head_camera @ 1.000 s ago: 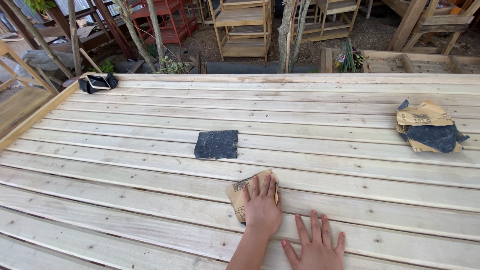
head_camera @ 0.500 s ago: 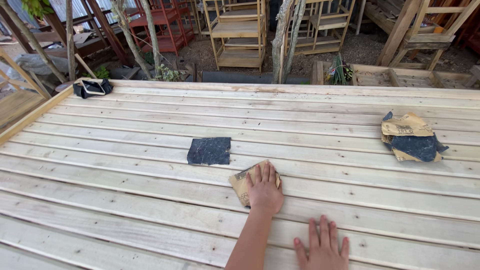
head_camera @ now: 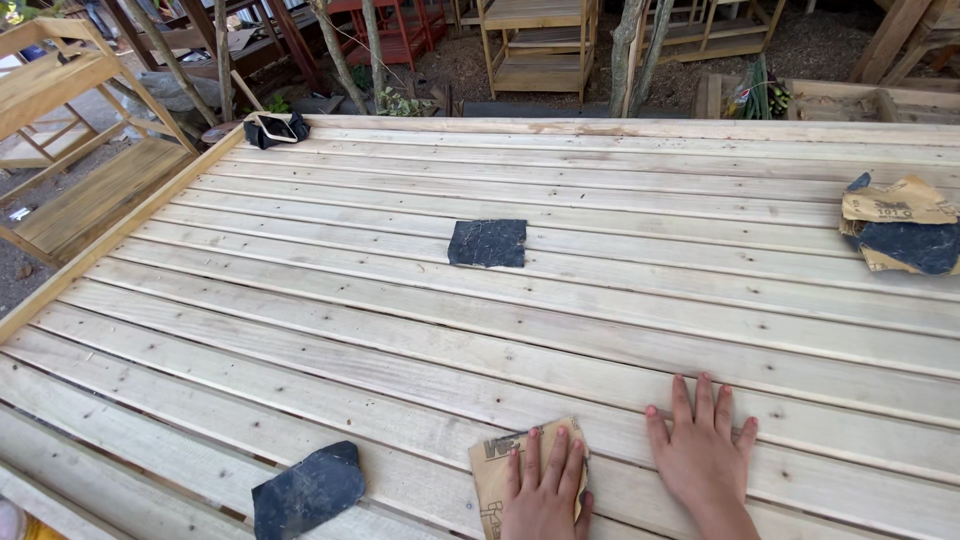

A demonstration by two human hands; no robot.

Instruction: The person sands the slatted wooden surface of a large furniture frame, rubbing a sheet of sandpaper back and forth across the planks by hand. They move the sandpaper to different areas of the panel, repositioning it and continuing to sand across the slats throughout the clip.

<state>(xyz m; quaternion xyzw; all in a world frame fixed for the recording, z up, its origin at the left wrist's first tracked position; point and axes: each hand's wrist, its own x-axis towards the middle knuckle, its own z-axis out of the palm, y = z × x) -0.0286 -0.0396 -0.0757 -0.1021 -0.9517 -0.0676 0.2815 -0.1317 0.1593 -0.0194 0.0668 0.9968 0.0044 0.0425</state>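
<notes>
- Sandpaper [head_camera: 492,470]: tan sheet, backing side up, lying flat on the slatted worktop [head_camera: 620,290] near its near edge, at bottom centre of view.
- Left hand [head_camera: 545,490]: palm down on the sandpaper, fingers spread and straight, pressing the sheet to the wood. No pinch; grip is apart, flat on the sheet.
- Right hand [head_camera: 700,450]: palm down on bare slats just right of the sandpaper, fingers splayed, not touching the sheet. Grip apart, holding nothing.
- The two hands lie side by side, near each other, not touching.
- Dark sheet [head_camera: 487,243]: squarish, grit side up, flat on the worktop at mid-depth, well apart from both hands.
- Second dark piece [head_camera: 308,490]: worn, with rounded corners, on the slats to the left of the sandpaper, near the worktop's near edge.
- Pile of sheets [head_camera: 900,225]: tan and dark pieces overlapping, crumpled, at the worktop's right edge, well apart from the hands.
- Small black object [head_camera: 275,128]: at the far left corner of the worktop; what kind of thing it is I cannot tell.
- Worktop: pale wooden slats running left to right, with narrow gaps between them and screw heads showing.
- Surroundings: wooden shelf frames [head_camera: 535,40] on bare ground beyond the far edge; another frame [head_camera: 70,150] on the left.
</notes>
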